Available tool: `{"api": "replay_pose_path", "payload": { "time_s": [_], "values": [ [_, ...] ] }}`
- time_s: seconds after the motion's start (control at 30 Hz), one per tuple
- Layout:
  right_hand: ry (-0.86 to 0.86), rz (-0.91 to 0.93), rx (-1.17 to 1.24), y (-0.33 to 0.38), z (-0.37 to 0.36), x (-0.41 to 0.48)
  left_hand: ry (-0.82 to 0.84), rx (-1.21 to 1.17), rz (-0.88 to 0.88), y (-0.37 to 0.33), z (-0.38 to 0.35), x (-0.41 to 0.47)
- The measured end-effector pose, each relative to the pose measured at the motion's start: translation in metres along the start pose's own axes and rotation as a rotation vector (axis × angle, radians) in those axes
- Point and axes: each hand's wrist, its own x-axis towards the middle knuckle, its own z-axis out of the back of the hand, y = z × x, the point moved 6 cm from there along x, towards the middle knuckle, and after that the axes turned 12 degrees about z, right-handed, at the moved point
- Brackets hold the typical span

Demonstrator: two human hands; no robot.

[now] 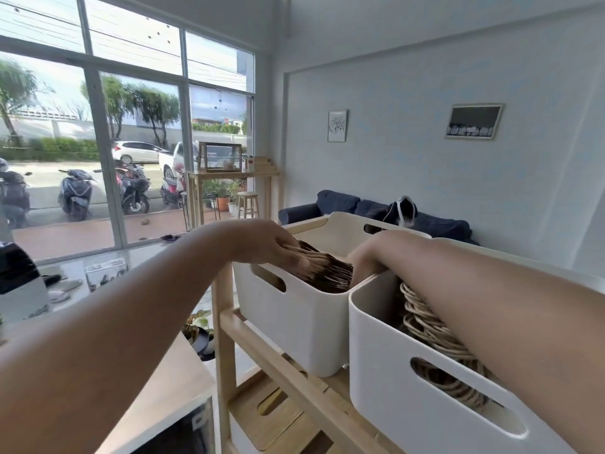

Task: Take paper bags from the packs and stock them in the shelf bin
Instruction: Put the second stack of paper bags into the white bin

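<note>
Paper bags (322, 273), brown kraft with darker folds, stand on edge as one tightly packed stack inside the left-hand white bin (294, 319). Their upper edges form a ribbed, fanned row that rises just above the bin's rim and leans slightly toward the right. The bin is of smooth white plastic with rounded corners and a slot handle in its near wall, and it sits on the top level of a pale wooden shelf (226, 322). The left hand (271, 245) rests on the stack, its fingers laid nearly straight across the top edges of the bags, pressing on them rather than closing round them. The right hand (363, 260) reaches down into the same bin at the right end of the stack; its fingers are hidden below the rim, so whether they hold anything cannot be told. A second white bin (393, 381) stands touching the first on its right and contains coiled rattan rings (422, 319), over which the right forearm passes. A light wooden counter (170, 388) lies below left.
</note>
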Motion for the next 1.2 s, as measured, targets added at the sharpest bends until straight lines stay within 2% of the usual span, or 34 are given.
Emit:
{"api": "replay_pose_path", "payload": {
  "time_s": [0.1, 0.17, 0.27, 0.43, 0.6, 0.77, 0.97, 1.1, 1.2],
  "values": [
    [-0.027, -0.015, -0.006, 0.005, 0.002, -0.008, -0.012, 0.113, 0.074, -0.002, -0.006, 0.01],
    [-0.106, 0.06, 0.063, 0.012, 0.006, -0.026, -0.018, 0.146, 0.102, -0.005, -0.009, 0.012],
    [-0.233, 0.145, 0.222, 0.016, 0.013, -0.057, -0.047, 0.026, 0.125, -0.007, -0.009, 0.01],
    [-0.549, 0.183, 0.384, 0.005, 0.015, -0.1, -0.272, 0.018, 0.08, -0.031, 0.006, -0.022],
    [-0.774, 0.083, 0.327, -0.013, -0.009, -0.156, -0.398, 0.035, 0.008, -0.073, 0.01, -0.066],
    [-0.96, -0.006, 0.4, -0.038, -0.06, -0.231, -0.574, -0.092, -0.084, -0.125, -0.004, -0.126],
    [-1.09, -0.076, 0.463, -0.062, -0.153, -0.315, -0.663, -0.194, -0.224, -0.191, -0.065, -0.208],
    [-1.09, -0.123, 0.52, -0.082, -0.231, -0.36, -0.792, -0.31, -0.287, -0.228, -0.105, -0.259],
    [-1.083, -0.16, 0.574, -0.094, -0.287, -0.387, -0.803, -0.384, -0.271, -0.258, -0.141, -0.289]
  ]
}}
